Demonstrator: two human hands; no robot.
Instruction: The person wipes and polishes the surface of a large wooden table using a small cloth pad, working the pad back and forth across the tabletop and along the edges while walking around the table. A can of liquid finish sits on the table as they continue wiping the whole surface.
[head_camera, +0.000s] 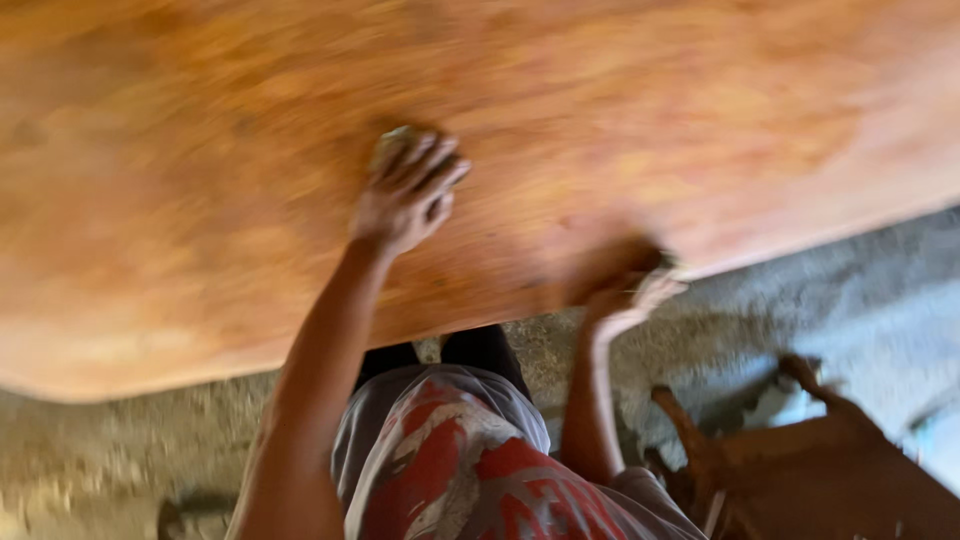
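Two hands on a big reddish-orange wood slab (600, 110), rubbing work partway by the look of it.
L hand (405, 195) lies flat, fingers spread over a small grey pad (392, 140) mid-slab; R hand (630, 290) is at the near edge, too blurred to tell its grip. Surface looks even-toned; can't judge how much is left. Brown chair (800, 470) sits on the floor nearby.

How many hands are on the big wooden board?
2. The left hand presses flat on the board, over something small. The right hand grips the board's near edge. Blur may hide more.
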